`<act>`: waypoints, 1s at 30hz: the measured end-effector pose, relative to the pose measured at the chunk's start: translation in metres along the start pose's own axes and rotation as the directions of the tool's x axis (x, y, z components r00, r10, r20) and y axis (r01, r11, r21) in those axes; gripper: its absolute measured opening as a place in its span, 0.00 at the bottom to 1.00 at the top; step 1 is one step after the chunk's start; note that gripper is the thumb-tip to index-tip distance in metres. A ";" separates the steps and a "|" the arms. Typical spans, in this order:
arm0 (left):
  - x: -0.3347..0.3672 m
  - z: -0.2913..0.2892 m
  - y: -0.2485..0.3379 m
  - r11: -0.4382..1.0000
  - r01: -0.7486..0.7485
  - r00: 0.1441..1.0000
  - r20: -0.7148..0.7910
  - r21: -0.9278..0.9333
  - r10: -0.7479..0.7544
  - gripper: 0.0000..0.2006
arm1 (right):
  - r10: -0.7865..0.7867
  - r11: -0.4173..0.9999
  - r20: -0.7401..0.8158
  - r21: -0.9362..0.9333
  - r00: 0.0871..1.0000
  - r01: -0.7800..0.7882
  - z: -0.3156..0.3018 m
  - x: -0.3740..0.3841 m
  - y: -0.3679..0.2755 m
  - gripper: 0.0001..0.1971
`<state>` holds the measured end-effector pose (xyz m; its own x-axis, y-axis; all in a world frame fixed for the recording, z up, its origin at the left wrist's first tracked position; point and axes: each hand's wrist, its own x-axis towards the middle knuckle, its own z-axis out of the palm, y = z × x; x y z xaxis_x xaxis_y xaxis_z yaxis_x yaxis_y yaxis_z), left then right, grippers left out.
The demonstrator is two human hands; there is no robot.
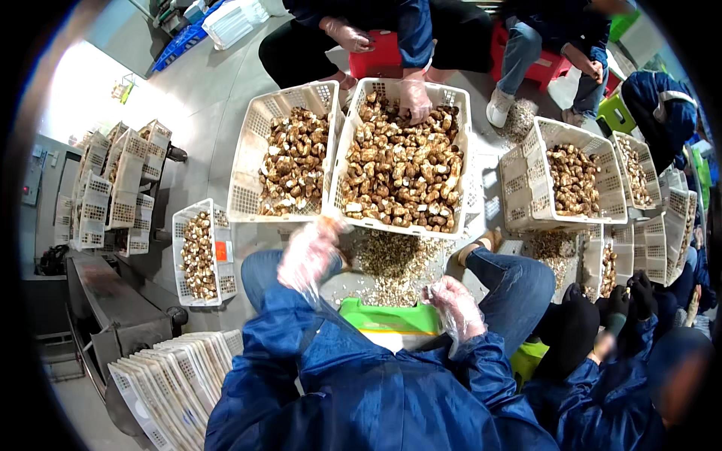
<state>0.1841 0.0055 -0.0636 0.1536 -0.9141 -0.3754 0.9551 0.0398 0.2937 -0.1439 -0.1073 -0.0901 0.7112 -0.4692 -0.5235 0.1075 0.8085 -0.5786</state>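
Observation:
My left hand [310, 255], in a clear plastic glove, is smeared by motion at the near corner of two white perforated crates; whether it holds anything does not show. My right hand [457, 307], gloved too, is closed above my right thigh, on something too small to make out. Brown-and-white mushrooms [402, 177] fill much of the right crate [465, 113], and more mushrooms [295, 158] lie in the left crate [248, 143]. Opposite me, a co-worker's gloved hand [414, 98] reaches into the right crate.
Pale trimmings [398, 263] are heaped on the floor between my legs, beside a green stool [387, 316]. A smaller mushroom crate [180, 255] stands left, above stacked empty crates [173, 383]. Further crates [575, 135] and seated co-workers line the right side.

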 end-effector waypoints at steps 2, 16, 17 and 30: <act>0.048 -0.006 0.030 0.941 -0.274 0.920 -0.231 0.200 0.317 0.13 | -0.047 0.998 -0.109 -0.047 0.993 0.042 -0.035 0.016 0.021 0.09; 0.240 -0.023 -0.021 -0.663 0.209 0.934 0.053 0.719 0.352 0.25 | 0.021 0.985 -0.127 -0.165 0.992 -0.042 -0.029 0.030 0.016 0.10; 0.245 -0.028 -0.017 -0.495 0.257 0.919 -0.052 0.830 0.391 0.23 | 0.017 0.983 -0.120 -0.179 0.993 -0.039 -0.024 0.030 0.013 0.11; 0.024 0.092 -0.095 0.315 0.067 0.994 -0.035 0.947 -0.107 0.20 | -0.472 0.763 -0.099 -0.543 0.876 0.350 0.047 0.006 -0.053 0.05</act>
<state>0.0736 -0.0577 -0.0201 0.0589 -0.8984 -0.4352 0.0714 -0.4310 0.8995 -0.1131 -0.1365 -0.0332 0.5036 -0.8277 -0.2476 -0.0463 0.2603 -0.9644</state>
